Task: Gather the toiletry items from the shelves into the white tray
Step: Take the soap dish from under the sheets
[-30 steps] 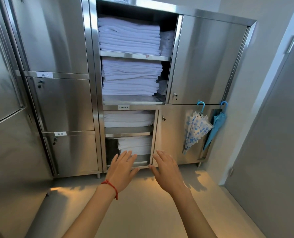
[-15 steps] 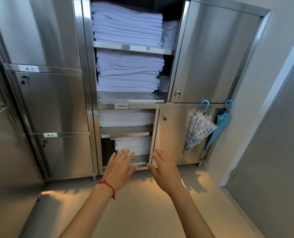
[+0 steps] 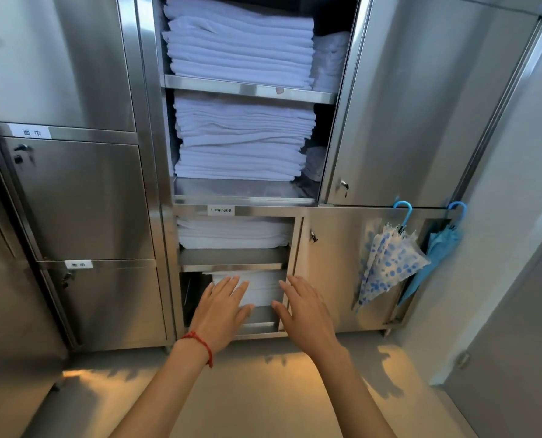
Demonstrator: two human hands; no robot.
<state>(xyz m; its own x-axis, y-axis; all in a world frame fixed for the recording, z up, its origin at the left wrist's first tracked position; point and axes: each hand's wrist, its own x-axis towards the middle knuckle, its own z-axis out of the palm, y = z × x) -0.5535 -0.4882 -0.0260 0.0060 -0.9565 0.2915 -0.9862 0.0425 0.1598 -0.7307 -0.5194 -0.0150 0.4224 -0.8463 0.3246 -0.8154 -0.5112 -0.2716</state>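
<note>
An open steel cabinet [image 3: 155, 172] shows several shelves stacked with folded white linen [image 3: 241, 49]. My left hand [image 3: 220, 309], with a red string at the wrist, is stretched out flat in front of the lowest shelf, where a small pile of white cloth [image 3: 263, 287] lies. My right hand [image 3: 306, 312] is also flat, fingers straight, in front of the cabinet's middle post. Neither hand holds anything. No toiletry items and no white tray are in view.
Shut steel doors [image 3: 76, 200] with labels and locks stand at the left, more shut doors [image 3: 421, 99] at the right. Two folded umbrellas, one dotted [image 3: 386, 263] and one blue [image 3: 437, 251], hang at the lower right. A grey door [image 3: 522, 327] is at the far right.
The view has moved closer to the cabinet. Both hands have stayed flat and reached a little further toward the lowest shelf.
</note>
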